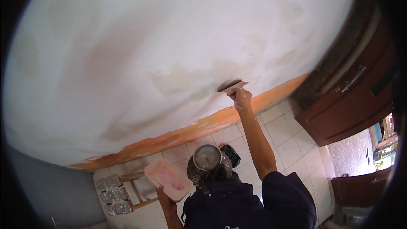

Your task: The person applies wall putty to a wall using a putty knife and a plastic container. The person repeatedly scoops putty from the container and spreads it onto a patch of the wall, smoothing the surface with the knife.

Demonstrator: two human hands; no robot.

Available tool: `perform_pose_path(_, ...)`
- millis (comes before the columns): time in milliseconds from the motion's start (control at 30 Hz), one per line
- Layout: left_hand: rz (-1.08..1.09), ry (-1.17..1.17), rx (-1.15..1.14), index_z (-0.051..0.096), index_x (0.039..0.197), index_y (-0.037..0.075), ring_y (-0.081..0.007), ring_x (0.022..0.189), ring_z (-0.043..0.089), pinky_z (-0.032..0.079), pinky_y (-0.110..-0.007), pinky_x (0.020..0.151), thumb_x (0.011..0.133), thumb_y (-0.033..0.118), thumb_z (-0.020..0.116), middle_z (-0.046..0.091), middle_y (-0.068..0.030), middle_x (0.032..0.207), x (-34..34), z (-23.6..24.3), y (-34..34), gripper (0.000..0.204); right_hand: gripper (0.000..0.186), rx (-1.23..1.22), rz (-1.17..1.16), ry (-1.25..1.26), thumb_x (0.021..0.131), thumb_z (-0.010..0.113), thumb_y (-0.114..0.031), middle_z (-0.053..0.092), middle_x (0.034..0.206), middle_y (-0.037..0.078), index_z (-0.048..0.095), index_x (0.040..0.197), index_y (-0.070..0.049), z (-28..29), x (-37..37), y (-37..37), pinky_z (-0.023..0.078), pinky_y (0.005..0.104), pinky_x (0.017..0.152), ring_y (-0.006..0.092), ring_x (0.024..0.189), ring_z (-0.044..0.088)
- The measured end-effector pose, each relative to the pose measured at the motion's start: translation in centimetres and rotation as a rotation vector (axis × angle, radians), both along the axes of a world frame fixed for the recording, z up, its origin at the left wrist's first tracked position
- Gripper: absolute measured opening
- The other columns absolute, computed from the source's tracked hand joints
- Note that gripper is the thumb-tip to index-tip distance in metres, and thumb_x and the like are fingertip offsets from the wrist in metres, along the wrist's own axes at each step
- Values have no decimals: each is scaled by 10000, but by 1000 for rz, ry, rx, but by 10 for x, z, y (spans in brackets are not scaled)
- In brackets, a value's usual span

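Observation:
My right hand [242, 98] reaches out to the wall, its fingers closed round a flat, pinkish putty spreader [237, 87]. The spreader's edge lies at the white wall [127, 29], just above an orange strip [169, 141] along the wall's foot. Greyish, damp-looking patches show around it. Lower and to the left, my left hand [167, 201] grips the near edge of a shallow pink plastic tray [154, 170]. Darker pink smears mark the tray's inside. The left fingers under the tray are partly hidden.
A splattered wooden step stool [114, 194] stands at the lower left by a grey wall [46, 191]. A round grey container [207, 157] and a black plastic bag [230, 155] are on the tiled floor [292, 150]. At right is a brown door [339, 101] beside a bright opening.

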State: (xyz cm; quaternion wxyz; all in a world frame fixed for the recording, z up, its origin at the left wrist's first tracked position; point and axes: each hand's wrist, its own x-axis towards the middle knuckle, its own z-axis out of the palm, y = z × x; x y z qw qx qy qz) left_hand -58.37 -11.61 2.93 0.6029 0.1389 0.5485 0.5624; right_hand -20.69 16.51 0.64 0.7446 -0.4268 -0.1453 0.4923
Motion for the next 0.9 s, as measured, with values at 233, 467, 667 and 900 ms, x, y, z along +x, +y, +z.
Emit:
perform_pose_path(233, 63, 4, -10, 377, 1306, 33, -288, 1119, 501, 426, -435, 931, 842, 435, 499, 488, -124, 1213, -3, -8, -8, 626, 58, -135, -69, 70, 699, 493, 91, 566, 674, 128, 532, 680, 53, -65, 27, -71, 510, 290, 567, 216, 602, 580)
perform_pose_path(467, 95, -33, -7, 356, 1308, 29, -307, 1098, 508, 458, -458, 873, 841, 385, 485, 495, -140, 1180, -12, -15, -11, 601, 28, -28, -167, -400, 710, 526, 103, 576, 654, 141, 537, 710, 77, -105, 31, 14, 537, 309, 583, 242, 600, 606)
perform_pose_path(667, 133, -43, -9, 358, 1302, 18, -300, 1087, 510, 447, -445, 891, 837, 393, 514, 494, -139, 1182, -12, -14, -16, 617, 59, 17, -123, 12, 720, 528, 47, 598, 668, 145, 557, 691, 90, -20, 14, -41, 467, 259, 499, 175, 557, 567)
perform_pose_path(900, 141, -17, 10, 352, 1310, 17, -295, 1113, 496, 425, -426, 926, 849, 383, 505, 479, -132, 1219, -10, -19, -16, 608, 36, -205, -116, 185, 755, 499, 67, 586, 732, 134, 530, 768, 54, -104, 21, -49, 549, 321, 633, 227, 631, 601)
